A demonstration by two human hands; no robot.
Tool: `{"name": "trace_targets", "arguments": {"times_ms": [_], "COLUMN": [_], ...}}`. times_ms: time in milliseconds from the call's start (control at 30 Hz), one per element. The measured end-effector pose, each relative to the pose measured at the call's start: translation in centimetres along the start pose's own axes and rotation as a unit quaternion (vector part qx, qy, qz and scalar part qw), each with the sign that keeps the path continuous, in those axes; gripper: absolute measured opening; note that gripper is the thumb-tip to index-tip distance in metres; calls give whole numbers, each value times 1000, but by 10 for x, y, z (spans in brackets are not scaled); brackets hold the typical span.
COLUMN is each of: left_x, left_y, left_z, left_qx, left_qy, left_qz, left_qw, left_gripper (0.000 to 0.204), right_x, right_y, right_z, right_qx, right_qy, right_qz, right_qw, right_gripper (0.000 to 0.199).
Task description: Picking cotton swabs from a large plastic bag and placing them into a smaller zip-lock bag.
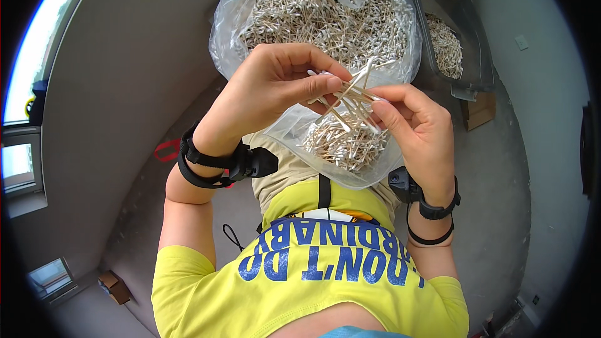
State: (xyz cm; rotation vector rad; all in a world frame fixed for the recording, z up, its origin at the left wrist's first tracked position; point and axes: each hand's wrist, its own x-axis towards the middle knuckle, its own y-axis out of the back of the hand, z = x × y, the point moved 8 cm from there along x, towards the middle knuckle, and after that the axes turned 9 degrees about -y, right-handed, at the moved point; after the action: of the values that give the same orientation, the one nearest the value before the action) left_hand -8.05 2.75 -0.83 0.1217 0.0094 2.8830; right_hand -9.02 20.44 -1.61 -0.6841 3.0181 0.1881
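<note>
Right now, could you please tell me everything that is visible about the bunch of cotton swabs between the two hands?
The bunch of cotton swabs is a loose, crisscrossed cluster of thin, straight, pale beige sticks that look wooden, with white cottony tips. They splay in several directions, some slanting up, others down. The left hand and the right hand pinch it from opposite sides. It is held over the nearer clear plastic bag; whether lower tips touch its contents is unclear.

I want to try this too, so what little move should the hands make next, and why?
Perhaps the right hand could gently nudge the swabs straighter while the left hand holds them, because both hands pinch them, yet the sticks cross at different angles.
</note>
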Motion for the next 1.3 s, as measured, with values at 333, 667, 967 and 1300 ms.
{"name": "trace_targets", "arguments": {"times_ms": [333,667,967,1300], "left_x": [-1,-2,-3,-5], "left_y": [-4,-5,-8,-7], "left_z": [-1,4,7,8], "left_qx": [-27,-11,21,20], "left_qy": [8,-13,-30,-33], "left_qz": [-32,-46,-59,-50], "left_qw": [999,999,998,998], "left_gripper": [27,37,44,45], "right_x": [1,-2,-6,-10], "right_y": [3,9,11,14], "right_z": [4,-2,-1,-6], "right_qx": [-14,-80,-77,-109], "right_qy": [-17,41,42,58], "right_qz": [20,67,66,71], "right_qw": [1000,994,994,990], "right_gripper": [12,10,11,12]}}
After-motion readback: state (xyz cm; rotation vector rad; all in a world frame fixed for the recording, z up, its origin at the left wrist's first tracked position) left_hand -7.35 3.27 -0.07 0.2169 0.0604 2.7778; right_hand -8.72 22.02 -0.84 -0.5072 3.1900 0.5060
